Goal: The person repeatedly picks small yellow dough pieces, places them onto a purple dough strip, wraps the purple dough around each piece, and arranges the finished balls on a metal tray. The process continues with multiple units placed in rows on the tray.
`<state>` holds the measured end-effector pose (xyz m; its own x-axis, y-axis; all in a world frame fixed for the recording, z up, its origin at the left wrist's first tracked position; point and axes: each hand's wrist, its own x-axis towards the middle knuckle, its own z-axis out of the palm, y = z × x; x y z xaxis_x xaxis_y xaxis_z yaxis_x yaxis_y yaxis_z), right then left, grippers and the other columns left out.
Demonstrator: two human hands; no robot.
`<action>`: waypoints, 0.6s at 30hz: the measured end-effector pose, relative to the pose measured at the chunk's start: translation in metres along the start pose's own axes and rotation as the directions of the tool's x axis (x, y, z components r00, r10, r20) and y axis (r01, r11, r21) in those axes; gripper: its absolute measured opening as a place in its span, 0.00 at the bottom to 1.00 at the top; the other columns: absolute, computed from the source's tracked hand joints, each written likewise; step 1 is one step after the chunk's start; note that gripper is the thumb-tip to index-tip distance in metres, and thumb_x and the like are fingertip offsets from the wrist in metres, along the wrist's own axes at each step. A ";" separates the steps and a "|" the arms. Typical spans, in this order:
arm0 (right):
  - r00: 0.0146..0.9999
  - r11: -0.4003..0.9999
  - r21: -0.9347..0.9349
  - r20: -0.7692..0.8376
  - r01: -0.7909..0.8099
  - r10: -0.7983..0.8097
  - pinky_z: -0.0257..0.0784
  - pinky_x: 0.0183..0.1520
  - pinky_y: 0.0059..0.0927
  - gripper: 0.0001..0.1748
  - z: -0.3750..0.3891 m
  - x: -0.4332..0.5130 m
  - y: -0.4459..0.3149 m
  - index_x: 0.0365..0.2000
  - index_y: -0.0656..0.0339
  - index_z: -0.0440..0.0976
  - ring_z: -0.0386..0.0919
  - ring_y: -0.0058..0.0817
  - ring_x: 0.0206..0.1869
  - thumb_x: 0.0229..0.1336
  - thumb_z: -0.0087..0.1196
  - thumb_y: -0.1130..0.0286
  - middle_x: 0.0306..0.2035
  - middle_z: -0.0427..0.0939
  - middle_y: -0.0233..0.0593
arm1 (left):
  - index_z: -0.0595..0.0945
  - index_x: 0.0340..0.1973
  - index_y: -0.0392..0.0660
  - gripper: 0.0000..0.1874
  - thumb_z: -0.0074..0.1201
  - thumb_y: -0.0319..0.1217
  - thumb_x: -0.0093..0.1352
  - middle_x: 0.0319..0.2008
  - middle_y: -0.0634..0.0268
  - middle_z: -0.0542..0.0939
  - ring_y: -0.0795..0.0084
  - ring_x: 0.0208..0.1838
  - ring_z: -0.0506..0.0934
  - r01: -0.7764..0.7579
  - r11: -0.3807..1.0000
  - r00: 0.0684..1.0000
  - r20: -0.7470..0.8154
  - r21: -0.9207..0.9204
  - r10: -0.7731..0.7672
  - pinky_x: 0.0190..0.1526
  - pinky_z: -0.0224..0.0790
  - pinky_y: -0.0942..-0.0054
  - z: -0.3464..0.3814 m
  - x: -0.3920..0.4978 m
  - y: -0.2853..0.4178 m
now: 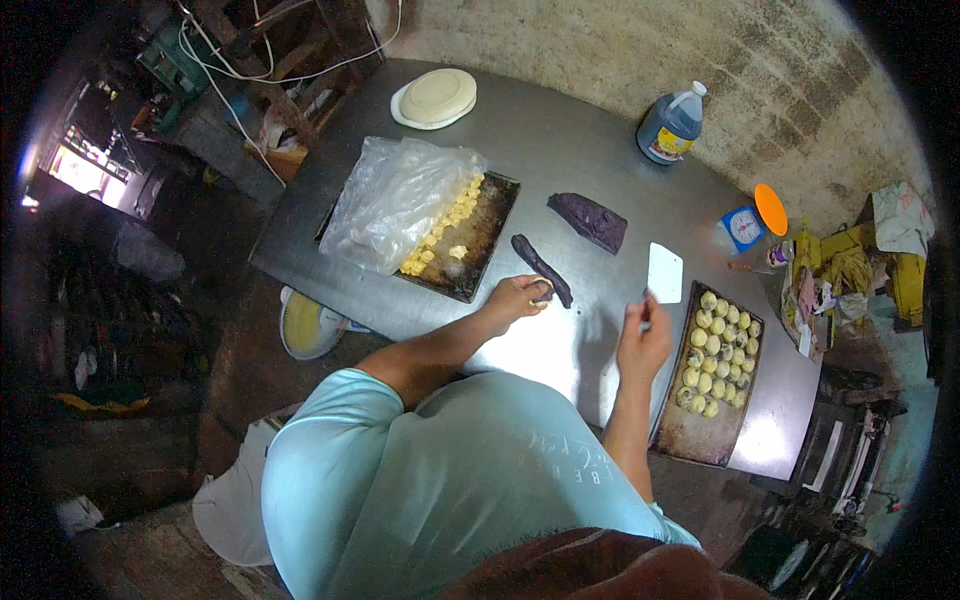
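In my left hand (517, 301) is a small piece of pale dough with purple filling (543, 292) on it, near the end of a thin purple roll (540, 266). A larger purple block (589, 222) lies farther back on the metal table. My right hand (646, 337), slightly blurred, is raised with its fingertips by the lower edge of a white flat scraper (665, 274); whether they grip it I cannot tell. On the left, a dark baking tray (487, 255) holds yellow dough pieces (450, 225) partly under clear plastic. Round filled dough balls (720, 345) stand in rows on the right tray (694, 442).
Against the wall side of the metal table (577, 142) stand a jug of dark liquid (671, 124), a blue scale (743, 228) and an orange disc (770, 210). A lidded pale container (435, 97) sits at the back left. Below the left edge is a round fan (306, 324).
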<state>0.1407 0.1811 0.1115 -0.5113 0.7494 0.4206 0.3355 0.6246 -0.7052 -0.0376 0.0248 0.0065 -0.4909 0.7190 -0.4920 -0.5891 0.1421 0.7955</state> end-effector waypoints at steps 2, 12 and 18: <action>0.989 0.998 0.005 -0.136 0.055 -0.053 0.75 0.48 0.33 0.18 -0.006 0.043 -0.019 0.50 0.66 0.81 0.80 0.34 0.39 0.62 0.63 0.67 0.37 0.83 0.46 | 0.80 0.57 0.46 0.16 0.54 0.38 0.77 0.46 0.69 0.83 0.78 0.44 0.81 -0.010 0.999 0.999 -0.033 0.036 0.011 0.45 0.77 0.76 -0.001 0.007 -0.004; 0.940 0.977 0.145 0.326 -0.158 0.104 0.69 0.36 0.25 0.12 0.025 0.034 0.039 0.34 0.65 0.83 0.73 0.17 0.30 0.65 0.64 0.64 0.24 0.80 0.30 | 0.76 0.62 0.45 0.19 0.54 0.34 0.77 0.47 0.67 0.84 0.76 0.46 0.82 -0.105 0.988 0.987 0.113 -0.111 0.118 0.45 0.77 0.76 0.026 0.004 0.027; 0.959 0.978 0.137 0.218 0.155 -0.183 0.75 0.41 0.32 0.07 0.069 -0.009 0.023 0.38 0.64 0.84 0.80 0.33 0.35 0.62 0.62 0.71 0.35 0.83 0.42 | 0.75 0.62 0.41 0.20 0.54 0.32 0.76 0.47 0.68 0.81 0.78 0.44 0.81 -0.024 0.988 0.993 0.111 -0.151 0.041 0.45 0.78 0.76 0.023 -0.005 0.016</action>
<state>0.0986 0.1734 0.0518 -0.7241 0.5565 0.4074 0.1403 0.6972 -0.7030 -0.0293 0.0388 0.0297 -0.4406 0.7953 -0.4163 -0.6673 0.0201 0.7445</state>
